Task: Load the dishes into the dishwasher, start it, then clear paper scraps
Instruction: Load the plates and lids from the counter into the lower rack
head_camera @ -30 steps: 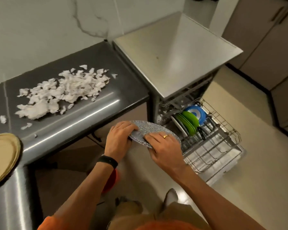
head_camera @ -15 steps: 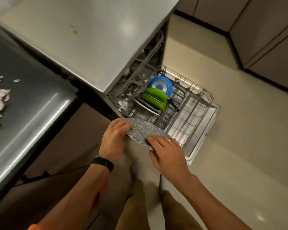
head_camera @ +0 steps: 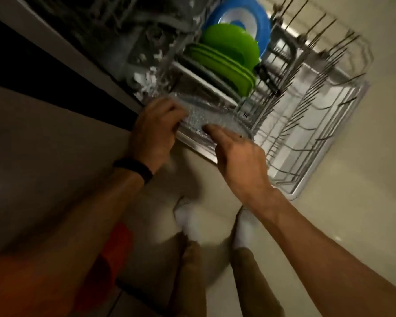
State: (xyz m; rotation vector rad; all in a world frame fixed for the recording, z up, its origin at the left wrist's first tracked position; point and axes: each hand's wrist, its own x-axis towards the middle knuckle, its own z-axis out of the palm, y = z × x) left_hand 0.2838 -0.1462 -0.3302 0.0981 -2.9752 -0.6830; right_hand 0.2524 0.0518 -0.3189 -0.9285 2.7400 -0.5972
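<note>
Left hand point(head_camera: 154, 133) grips the plate point(head_camera: 215, 114) rim; right hand point(head_camera: 240, 161) rests flat on it. Rigid, likely fragile: hold opposite edges.

We are looking down at a glossy cream floor point(head_camera: 352, 225) filling the right of the frame, catching a small glint lower right; a brown cabinet front point(head_camera: 44, 145) is standing dim at left.

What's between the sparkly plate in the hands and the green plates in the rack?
In the head view, a white plate stands on edge between the sparkly plate and the green plates.
</note>
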